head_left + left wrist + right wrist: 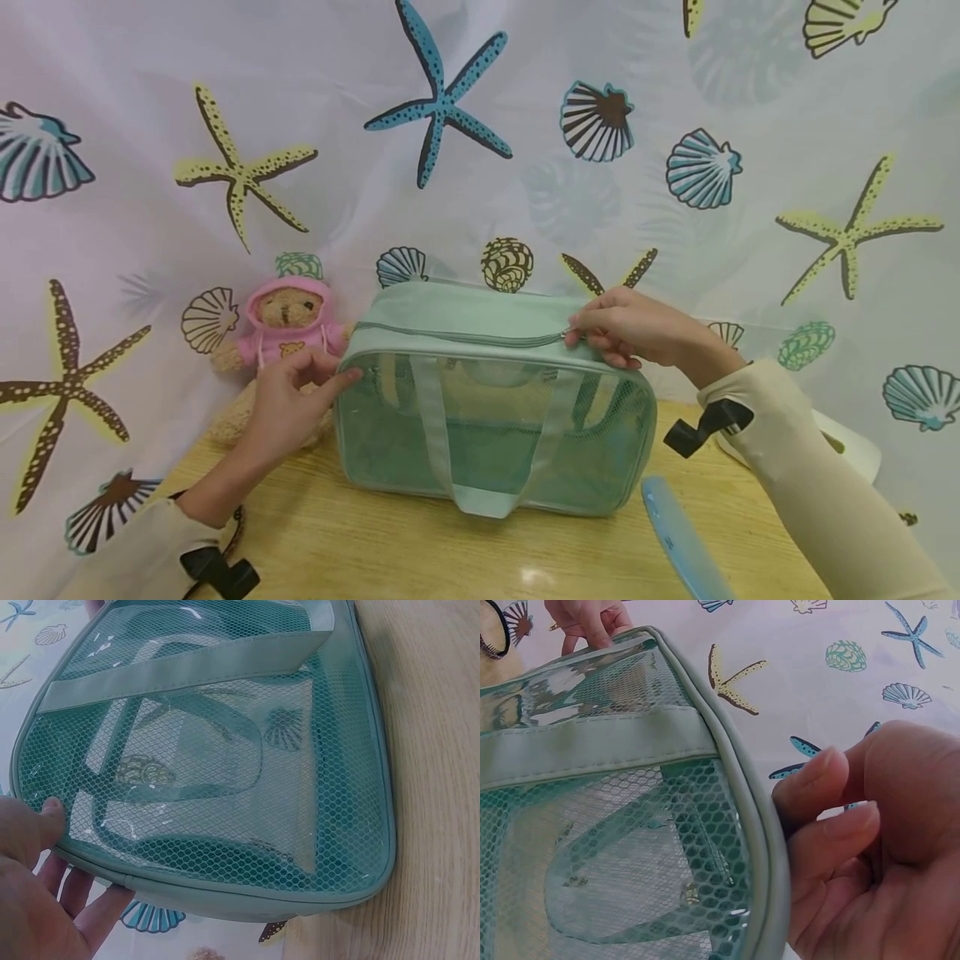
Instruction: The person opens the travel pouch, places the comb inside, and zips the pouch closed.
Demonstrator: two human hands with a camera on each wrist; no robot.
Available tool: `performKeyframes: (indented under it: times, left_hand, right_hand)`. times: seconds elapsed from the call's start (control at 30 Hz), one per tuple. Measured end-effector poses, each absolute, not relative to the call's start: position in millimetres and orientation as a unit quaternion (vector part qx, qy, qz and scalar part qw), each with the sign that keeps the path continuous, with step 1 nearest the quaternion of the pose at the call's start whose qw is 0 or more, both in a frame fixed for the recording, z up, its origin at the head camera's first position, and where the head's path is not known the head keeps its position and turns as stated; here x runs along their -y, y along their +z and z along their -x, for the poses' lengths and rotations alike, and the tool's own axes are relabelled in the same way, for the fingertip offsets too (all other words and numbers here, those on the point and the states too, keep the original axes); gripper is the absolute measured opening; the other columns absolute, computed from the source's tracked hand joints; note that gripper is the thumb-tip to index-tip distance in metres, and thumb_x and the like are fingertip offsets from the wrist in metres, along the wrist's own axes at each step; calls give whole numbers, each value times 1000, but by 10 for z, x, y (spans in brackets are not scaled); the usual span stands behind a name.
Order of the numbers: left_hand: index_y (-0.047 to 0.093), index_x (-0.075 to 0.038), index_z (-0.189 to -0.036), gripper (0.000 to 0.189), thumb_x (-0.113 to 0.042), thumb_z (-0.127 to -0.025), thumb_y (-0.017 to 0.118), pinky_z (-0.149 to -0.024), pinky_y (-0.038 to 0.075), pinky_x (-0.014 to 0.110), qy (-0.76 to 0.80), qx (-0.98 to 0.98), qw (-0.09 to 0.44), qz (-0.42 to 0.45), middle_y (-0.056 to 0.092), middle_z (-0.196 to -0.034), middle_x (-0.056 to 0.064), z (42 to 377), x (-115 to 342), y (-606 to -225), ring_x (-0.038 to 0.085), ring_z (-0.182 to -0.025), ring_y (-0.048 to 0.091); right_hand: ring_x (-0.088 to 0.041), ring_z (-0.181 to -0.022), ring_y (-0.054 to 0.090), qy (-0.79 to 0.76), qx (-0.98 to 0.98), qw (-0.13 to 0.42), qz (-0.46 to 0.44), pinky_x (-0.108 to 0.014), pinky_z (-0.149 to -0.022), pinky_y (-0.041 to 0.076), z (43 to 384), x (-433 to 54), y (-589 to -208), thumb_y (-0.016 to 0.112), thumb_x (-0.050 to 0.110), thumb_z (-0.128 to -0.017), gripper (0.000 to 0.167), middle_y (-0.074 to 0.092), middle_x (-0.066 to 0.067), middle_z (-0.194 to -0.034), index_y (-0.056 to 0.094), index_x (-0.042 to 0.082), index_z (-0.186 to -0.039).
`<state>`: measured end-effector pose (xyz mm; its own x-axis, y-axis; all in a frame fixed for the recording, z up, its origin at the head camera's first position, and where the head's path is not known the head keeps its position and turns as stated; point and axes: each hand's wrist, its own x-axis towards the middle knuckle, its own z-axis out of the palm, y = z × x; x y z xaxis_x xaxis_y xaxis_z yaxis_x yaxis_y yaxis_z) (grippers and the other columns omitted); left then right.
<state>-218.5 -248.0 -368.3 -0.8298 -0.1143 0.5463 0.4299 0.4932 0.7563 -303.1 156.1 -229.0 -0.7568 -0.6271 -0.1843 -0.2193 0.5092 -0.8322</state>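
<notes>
A mint-green bag [480, 454] with a see-through mesh front stands upright on the table, its strap handle [483, 500] hanging down in front. My left hand [288, 404] grips its upper left corner, thumb on the front panel and the other fingers behind the edge, as the left wrist view also shows. Up on the top right, my right hand [626, 325] pinches the zipper pull [566, 334] between thumb and fingers. The zipper [457, 336] runs leftward from there along the top. In the right wrist view the right hand's curled fingers [832, 832] are beside the bag's piped edge.
A teddy bear [288, 333] in a pink hoodie sits behind the left hand. On the wooden table [397, 550], a blue comb-like item [682, 537] lies front right. A white object [855, 446] is partly hidden behind the right sleeve. A patterned curtain [525, 167] hangs behind.
</notes>
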Motion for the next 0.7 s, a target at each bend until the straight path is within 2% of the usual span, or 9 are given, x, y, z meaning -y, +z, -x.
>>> performKeyframes:
  times: [0.7]
  left_hand:
    - [71, -5, -91, 12, -15, -93, 78, -76, 48, 19, -492, 823, 268, 97, 64, -77, -5, 2162, 2473, -3675, 6, -73, 59]
  right_hand:
    - [-10, -43, 43, -415, -828, 248, 285, -27, -41, 35, 3007, -1302, -2274, 43, 24, -111, 38, 44, 4, -56, 67, -5, -112]
